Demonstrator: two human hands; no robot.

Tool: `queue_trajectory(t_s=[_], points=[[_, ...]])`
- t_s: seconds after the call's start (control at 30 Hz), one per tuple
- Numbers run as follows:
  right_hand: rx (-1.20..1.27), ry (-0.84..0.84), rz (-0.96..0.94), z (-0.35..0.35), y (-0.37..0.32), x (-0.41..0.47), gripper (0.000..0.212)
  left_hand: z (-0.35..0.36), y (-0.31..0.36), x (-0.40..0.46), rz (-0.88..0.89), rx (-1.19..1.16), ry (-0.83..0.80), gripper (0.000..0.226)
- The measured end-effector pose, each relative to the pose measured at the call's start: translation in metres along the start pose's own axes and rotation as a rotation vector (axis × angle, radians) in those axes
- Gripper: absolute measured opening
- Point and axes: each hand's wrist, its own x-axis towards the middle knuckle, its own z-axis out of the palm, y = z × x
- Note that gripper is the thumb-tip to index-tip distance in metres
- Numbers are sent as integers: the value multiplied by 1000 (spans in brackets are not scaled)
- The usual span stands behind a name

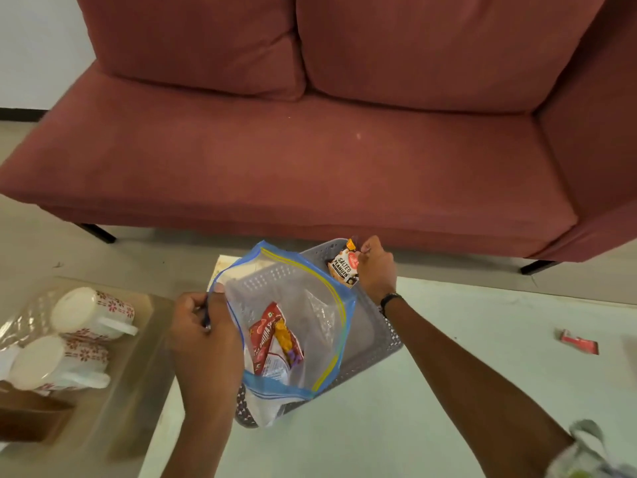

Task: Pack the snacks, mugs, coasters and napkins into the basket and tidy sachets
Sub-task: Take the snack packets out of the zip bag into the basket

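- Fingers of the left hand pinch the near edge of the zip bag, probably to keep its mouth spread wide for loading; the bag hangs over the gray basket, with a red snack packet already inside it.
- Two mugs lie on their sides on the glass counter at far left, well apart from the basket and not yet packed; a brown thing below them is cut off by the edge and too blurred to name.
- Right hand closes its fingers on the peanut packet at the basket's far corner, seemingly to bring it to the bag.
- Much of the basket's floor is hidden behind the bag.
- One red sachet lies alone on the pale counter, far right; its print is unreadable.
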Motion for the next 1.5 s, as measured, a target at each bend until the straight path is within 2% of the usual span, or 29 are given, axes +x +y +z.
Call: queue_trajectory(t_s=[0.2,0.4,0.5,0.57,0.63,0.73,0.83,0.9,1.03,1.17,1.27,1.37,1.5], points=[[-92,-76,41,12,5,15,15,4,-7,-4,-25,3,-50,20],[-51,-4,18,-19,-2,0,18,6,-7,-12,-1,-18,-82,19],[47,48,-123,-59,-16,-38,12,1,-4,-22,2,-12,-78,16],[139,15,-270,-90,-36,-79,4,-4,-1,-28,25,1,-73,22],[190,-90,-405,-118,-60,-122,5,-11,2,-35,39,-14,-102,22],[114,-368,-514,-128,-91,-162,7,-22,5,-46,74,-41,-128,20],[-265,-623,-587,-93,-102,-173,17,-34,3,-56,123,-40,-140,22],[-447,-680,-601,-58,-96,-173,23,-39,-1,-60,135,-43,-156,18],[-632,-633,-463,-6,-74,-165,31,-42,-5,-71,157,-66,-174,9],[-636,-561,-290,18,-62,-169,39,-43,-10,-84,151,-88,-182,7],[-563,-527,-215,27,-57,-179,35,-45,-16,-88,135,-70,-165,11],[-477,-485,-215,17,-57,-187,30,-48,-17,-84,106,-69,-133,9],[-323,-358,-338,-24,-65,-199,16,-48,-15,-71,60,-69,-69,13]])
